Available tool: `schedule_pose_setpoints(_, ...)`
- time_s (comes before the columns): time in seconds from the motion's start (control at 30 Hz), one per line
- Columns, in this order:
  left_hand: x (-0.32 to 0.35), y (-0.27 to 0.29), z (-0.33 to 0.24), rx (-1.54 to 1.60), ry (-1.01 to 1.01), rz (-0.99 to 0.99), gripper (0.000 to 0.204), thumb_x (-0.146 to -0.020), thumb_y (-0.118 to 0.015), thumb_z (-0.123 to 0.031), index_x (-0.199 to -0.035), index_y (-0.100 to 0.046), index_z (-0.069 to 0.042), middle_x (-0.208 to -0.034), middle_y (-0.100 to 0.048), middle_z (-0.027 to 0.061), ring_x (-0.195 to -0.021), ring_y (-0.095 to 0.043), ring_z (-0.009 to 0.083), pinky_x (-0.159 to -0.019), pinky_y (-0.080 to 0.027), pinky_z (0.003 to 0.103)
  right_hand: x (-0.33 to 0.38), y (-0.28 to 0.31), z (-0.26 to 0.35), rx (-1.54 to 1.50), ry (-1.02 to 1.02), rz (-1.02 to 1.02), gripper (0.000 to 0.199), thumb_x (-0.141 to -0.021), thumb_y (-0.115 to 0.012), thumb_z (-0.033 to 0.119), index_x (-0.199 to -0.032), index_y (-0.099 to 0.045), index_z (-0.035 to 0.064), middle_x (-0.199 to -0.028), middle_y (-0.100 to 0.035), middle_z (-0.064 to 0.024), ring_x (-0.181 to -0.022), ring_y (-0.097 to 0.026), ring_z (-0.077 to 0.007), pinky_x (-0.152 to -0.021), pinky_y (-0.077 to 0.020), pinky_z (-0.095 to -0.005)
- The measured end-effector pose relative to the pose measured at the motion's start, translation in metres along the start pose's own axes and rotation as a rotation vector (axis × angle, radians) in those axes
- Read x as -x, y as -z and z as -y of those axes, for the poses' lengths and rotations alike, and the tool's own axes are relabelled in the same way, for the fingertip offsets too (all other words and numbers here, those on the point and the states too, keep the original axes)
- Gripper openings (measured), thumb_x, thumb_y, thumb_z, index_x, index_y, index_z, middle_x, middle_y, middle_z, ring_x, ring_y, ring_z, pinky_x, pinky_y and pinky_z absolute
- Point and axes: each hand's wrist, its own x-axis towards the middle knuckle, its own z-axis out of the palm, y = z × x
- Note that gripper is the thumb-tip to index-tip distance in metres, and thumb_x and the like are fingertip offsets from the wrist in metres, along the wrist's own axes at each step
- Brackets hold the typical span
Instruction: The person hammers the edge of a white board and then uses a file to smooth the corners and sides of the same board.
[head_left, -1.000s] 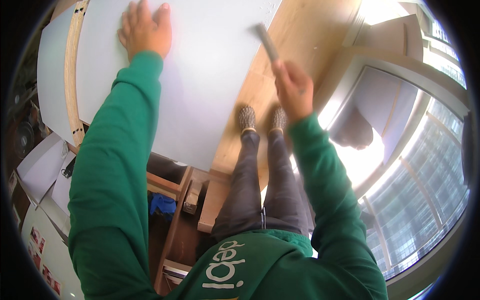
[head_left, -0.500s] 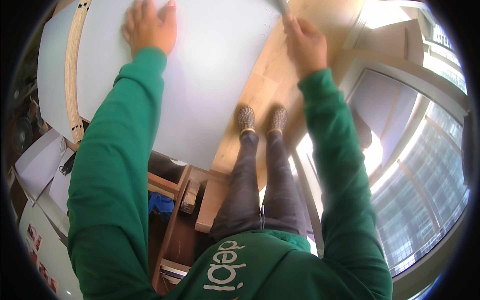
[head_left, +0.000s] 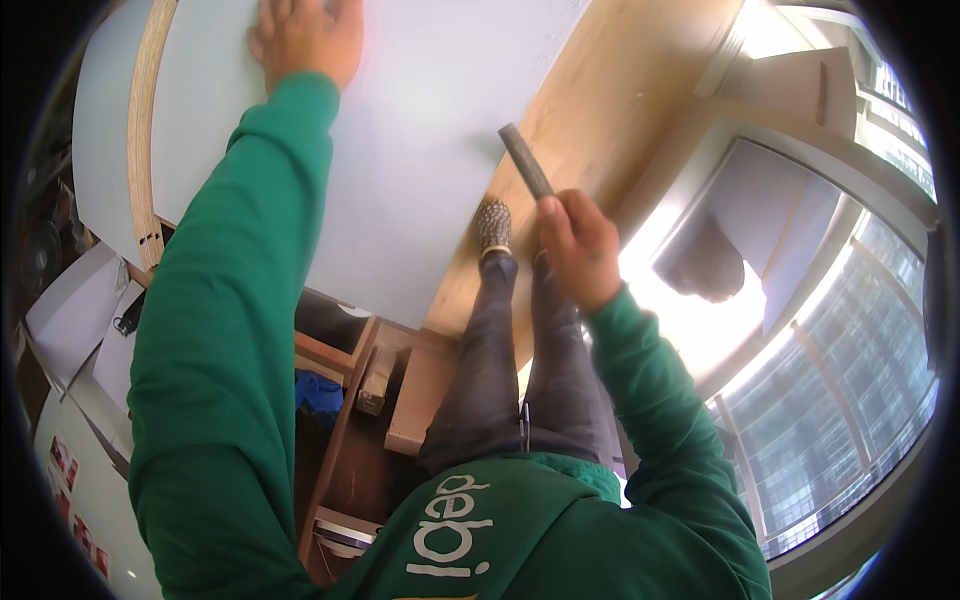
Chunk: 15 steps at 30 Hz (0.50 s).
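A large pale board (head_left: 410,180) with a smooth face lies in front of me. My left hand (head_left: 308,42) rests flat on it near the top of the view, fingers stretched out and partly cut off by the frame edge. My right hand (head_left: 583,250) is closed around the end of a grey, flat file (head_left: 523,160). The file points up and to the left, its tip just over the board's right edge. Whether it touches the board I cannot tell.
Left of the board stands a layered wood edge (head_left: 143,140) with another pale panel beyond it. Below is a brown cabinet (head_left: 340,480) with blue cloth (head_left: 320,392) inside. My shoe (head_left: 494,228) is on the wooden floor (head_left: 600,110). A bright window (head_left: 840,370) is at right.
My right hand has come down towards me and slightly left with the file, from the far part of the board's right edge. My left hand has slid slightly farther away.
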Motion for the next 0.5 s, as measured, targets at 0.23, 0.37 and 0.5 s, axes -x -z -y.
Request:
schedule_pose_setpoints(0.23,0.000,-0.001,-0.002,0.006,0.006,0.000,0.062,-0.102,-0.050,-0.041,-0.150,-0.042,-0.004,-0.158,-0.037,0.0199,-0.148,-0.029,0.0390,-0.121,-0.019,0.055,-0.002,0.002,-0.016,0.108,0.138,-0.157,0.031,-0.099,-0.067,0.027,-0.087,-0.065,-0.0015,-0.061,-0.051,-0.0072,-0.057,-0.046,-0.0123,-0.055,-0.0418,-0.0317)
schedule_pose_setpoints(0.37,0.000,-0.001,-0.002,0.003,-0.019,-0.009,0.062,-0.102,-0.050,-0.042,-0.151,-0.041,-0.004,-0.159,-0.037,0.0201,-0.149,-0.028,0.0388,-0.121,-0.019,0.055,-0.053,-0.001,0.011,0.017,0.144,-0.135,0.034,-0.099,-0.067,0.029,-0.085,-0.066,-0.0018,-0.059,-0.049,-0.0103,-0.055,-0.045,-0.0130,-0.053,-0.0418,-0.0329)
schedule_pose_setpoints(0.5,-0.001,-0.001,0.002,-0.020,-0.005,0.011,0.062,-0.103,-0.049,-0.042,-0.151,-0.041,-0.004,-0.159,-0.036,0.0201,-0.149,-0.028,0.0387,-0.122,-0.019,0.055,-0.057,-0.005,0.021,0.027,0.159,-0.129,0.035,-0.099,-0.067,0.031,-0.084,-0.067,-0.0010,-0.058,-0.048,-0.0117,-0.055,-0.044,-0.0133,-0.052,-0.0416,-0.0342)
